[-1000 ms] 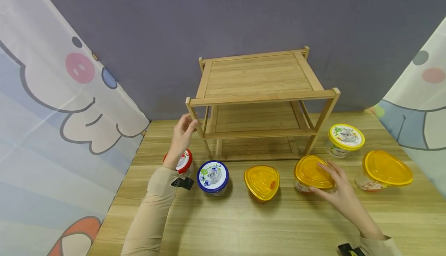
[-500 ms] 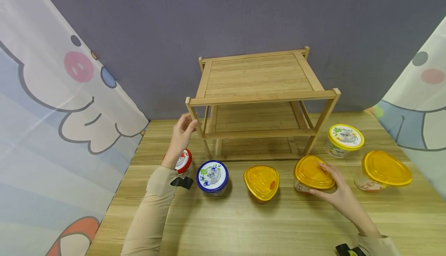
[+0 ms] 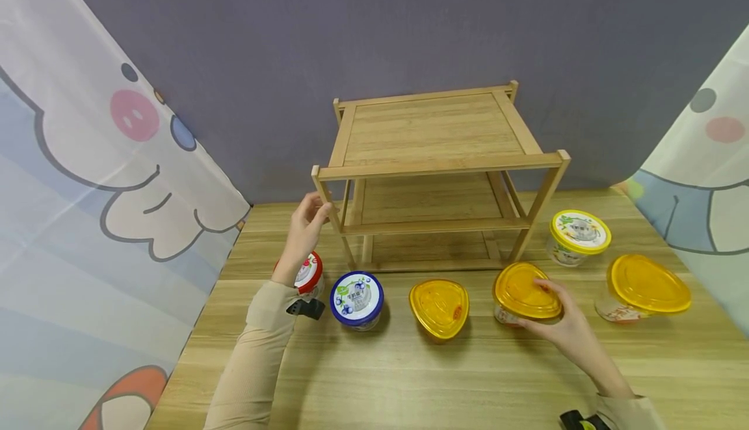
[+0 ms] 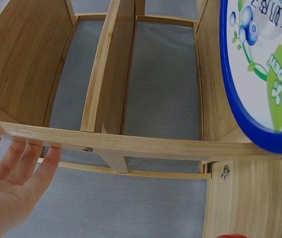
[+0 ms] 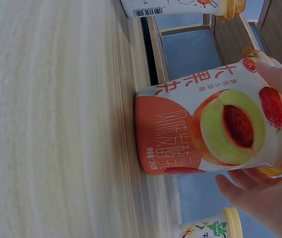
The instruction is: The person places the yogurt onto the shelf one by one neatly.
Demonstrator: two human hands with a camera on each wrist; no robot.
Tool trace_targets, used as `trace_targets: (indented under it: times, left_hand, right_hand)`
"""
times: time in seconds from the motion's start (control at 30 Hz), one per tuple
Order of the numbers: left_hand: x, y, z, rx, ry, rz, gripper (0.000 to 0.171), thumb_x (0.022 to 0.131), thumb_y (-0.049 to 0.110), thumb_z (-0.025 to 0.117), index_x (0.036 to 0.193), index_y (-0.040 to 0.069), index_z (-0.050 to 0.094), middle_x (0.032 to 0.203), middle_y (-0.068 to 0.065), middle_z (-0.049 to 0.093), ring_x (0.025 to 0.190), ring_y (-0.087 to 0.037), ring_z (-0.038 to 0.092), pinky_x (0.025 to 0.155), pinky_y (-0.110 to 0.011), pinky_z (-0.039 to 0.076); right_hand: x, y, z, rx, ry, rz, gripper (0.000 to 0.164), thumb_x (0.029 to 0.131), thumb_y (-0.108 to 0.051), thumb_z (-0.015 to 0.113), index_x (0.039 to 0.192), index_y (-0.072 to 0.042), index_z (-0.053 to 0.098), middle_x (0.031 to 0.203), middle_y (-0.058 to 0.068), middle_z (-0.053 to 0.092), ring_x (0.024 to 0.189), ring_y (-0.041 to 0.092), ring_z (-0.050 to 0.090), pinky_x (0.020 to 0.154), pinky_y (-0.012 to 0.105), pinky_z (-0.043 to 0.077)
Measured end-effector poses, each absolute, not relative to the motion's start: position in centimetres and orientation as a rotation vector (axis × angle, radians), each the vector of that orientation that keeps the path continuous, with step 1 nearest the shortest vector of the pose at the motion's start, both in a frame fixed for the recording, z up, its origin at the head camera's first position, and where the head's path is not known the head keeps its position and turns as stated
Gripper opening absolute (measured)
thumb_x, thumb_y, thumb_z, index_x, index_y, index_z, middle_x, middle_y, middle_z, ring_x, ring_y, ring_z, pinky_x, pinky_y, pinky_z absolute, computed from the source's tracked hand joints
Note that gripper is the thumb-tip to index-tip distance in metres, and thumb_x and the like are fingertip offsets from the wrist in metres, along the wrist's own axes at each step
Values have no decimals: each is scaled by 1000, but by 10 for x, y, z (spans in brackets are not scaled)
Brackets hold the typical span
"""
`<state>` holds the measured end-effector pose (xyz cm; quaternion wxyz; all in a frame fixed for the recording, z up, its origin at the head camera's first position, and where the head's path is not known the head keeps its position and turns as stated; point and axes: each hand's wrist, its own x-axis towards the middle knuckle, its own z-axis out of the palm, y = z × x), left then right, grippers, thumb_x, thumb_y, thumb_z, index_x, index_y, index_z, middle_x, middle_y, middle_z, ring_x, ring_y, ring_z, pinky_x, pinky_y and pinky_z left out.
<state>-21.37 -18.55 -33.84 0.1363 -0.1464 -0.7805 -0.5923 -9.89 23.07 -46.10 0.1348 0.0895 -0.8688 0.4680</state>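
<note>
My left hand [image 3: 303, 231] holds the left front post of a wooden rack [image 3: 439, 127], its fingers behind the post in the left wrist view. My right hand [image 3: 567, 326] grips a yogurt cup [image 5: 195, 131] near its orange lid [image 3: 525, 290], thumb on one side and fingers on the other. That cup is white and orange with peach and strawberry pictures, and it stands upright on the table. Left of it is another orange-lidded cup [image 3: 440, 308]. A blue-lidded cup [image 3: 357, 298] stands near my left forearm, and a red-lidded cup [image 3: 311, 272] is partly hidden by my left wrist.
A yellow-lidded cup [image 3: 580, 231] stands right of the rack, and a further orange-lidded cup [image 3: 649, 283] sits at the far right. The wooden table [image 3: 409, 384] reaches back to a grey backdrop [image 3: 421, 20]. Cartoon-printed curtains [image 3: 76, 222] hang at both sides.
My right wrist has shifted slightly to the left while the fingers stay at the orange-lidded cup. My left hand keeps its place on the rack post; the cups stand where they were.
</note>
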Motion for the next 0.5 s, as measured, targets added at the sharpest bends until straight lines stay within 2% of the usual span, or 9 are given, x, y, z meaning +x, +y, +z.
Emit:
trace_targets:
  times: [0.1, 0.17, 0.23, 0.4, 0.5]
  left_hand:
    - [-208, -182, -331, -426, -2268, -1685, 26, 92, 2, 44, 114, -11, 45, 96, -27, 53, 83, -10, 56, 82, -38, 48]
    - [-207, -181, -330, -418, -2273, -1685, 26, 92, 2, 44, 114, -10, 45, 96, -26, 53, 84, -14, 56, 82, -39, 48]
    - [-206, -181, -330, -412, -2278, -1682, 25, 92, 2, 44, 114, -9, 46, 96, -26, 54, 84, -17, 56, 82, -38, 48]
    - [-206, -181, -331, -399, -2277, -1697, 25, 91, 3, 45, 114, -8, 46, 97, -25, 54, 84, -15, 55, 82, -36, 48]
    - [-206, -181, -331, -401, -2275, -1710, 26, 92, 3, 45, 114, -8, 46, 98, -27, 53, 83, -12, 55, 82, -36, 48]
  right_hand:
    - [-100, 229, -463, 274, -2488, 1341, 67, 61, 1, 78, 118, 4, 43, 119, 2, 39, 105, -18, 24, 85, -3, 18]
    - [-101, 229, -463, 278, -2474, 1331, 66, 60, 2, 78, 117, 4, 44, 116, -5, 38, 104, -18, 25, 85, -3, 19]
    - [-100, 228, -463, 276, -2471, 1322, 66, 59, 1, 78, 116, 5, 44, 115, -3, 38, 104, -18, 26, 85, -3, 19]
    - [-99, 228, -459, 263, -2479, 1303, 66, 59, 1, 78, 116, 5, 45, 114, 15, 41, 103, -19, 24, 83, -3, 19]
    - [-99, 227, -455, 272, -2465, 1294, 68, 58, 1, 79, 117, 4, 45, 114, 9, 42, 104, -19, 25, 84, -3, 20]
